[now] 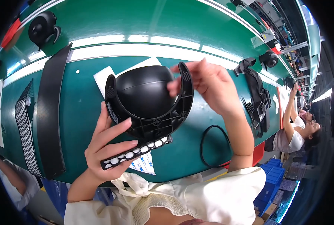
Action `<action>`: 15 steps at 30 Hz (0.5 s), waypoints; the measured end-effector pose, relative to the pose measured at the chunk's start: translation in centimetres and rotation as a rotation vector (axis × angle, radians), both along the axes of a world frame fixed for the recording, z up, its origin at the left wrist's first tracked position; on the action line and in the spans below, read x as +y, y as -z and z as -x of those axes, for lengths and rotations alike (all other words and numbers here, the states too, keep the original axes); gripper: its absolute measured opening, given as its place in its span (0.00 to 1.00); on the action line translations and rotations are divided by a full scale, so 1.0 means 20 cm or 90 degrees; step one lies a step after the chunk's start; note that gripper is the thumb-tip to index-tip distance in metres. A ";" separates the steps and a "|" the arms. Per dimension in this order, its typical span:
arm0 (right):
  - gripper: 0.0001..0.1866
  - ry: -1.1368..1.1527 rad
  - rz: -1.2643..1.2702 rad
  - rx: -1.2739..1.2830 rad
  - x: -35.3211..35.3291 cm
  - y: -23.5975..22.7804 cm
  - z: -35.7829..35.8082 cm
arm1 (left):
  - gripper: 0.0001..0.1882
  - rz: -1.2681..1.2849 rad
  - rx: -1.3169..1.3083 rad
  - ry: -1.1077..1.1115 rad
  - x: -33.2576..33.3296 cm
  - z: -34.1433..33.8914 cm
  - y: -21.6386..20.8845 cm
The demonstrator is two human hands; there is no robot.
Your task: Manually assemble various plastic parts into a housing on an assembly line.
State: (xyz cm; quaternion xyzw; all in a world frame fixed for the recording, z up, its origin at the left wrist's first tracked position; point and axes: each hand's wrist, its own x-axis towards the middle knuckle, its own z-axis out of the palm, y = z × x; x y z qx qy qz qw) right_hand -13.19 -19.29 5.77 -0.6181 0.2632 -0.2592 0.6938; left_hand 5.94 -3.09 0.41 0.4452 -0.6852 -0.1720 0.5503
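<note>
In front of me is a black plastic housing point(148, 92), with a smooth rounded dome set in a ribbed, U-shaped base whose two prongs point away from me. My left hand point(103, 148) supports its near left side. The same hand also holds a narrow black strip with a row of white round pads point(137, 151), tilted below the base. My right hand point(213, 88) is at the right prong, its fingers partly behind it and blurred by motion. Whether they grip the prong or something small is unclear. White sheets point(104, 78) lie beneath and behind the housing.
On the left lie a long black panel point(52, 112) and a sheet of white round pads point(24, 131). A black cable loop point(202, 146) and black straps point(257, 93) lie to the right. Black rounded units point(43, 30) stand beyond the white rail. Blue bins point(270, 176) and a co-worker point(296, 131) are at the right.
</note>
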 end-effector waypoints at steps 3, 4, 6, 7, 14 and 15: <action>0.22 0.221 0.401 -0.022 -0.02 0.00 0.04 | 0.14 0.031 -0.123 -0.128 0.05 0.00 -0.09; 0.19 0.306 0.627 -0.006 0.02 -0.03 0.07 | 0.12 0.006 -0.025 -0.074 0.06 0.00 -0.08; 0.16 0.230 0.843 0.037 0.11 -0.10 0.09 | 0.09 -0.074 0.204 0.037 0.09 0.00 -0.04; 0.17 0.180 0.899 0.092 0.19 -0.15 0.07 | 0.10 -0.123 0.281 0.014 0.10 0.02 -0.05; 0.20 -0.071 0.773 0.145 0.35 -0.11 -0.14 | 0.12 -0.197 0.142 -0.055 0.12 0.05 -0.09; 0.20 -0.077 0.760 0.122 0.34 -0.11 -0.15 | 0.12 -0.218 0.151 -0.067 0.13 0.05 -0.08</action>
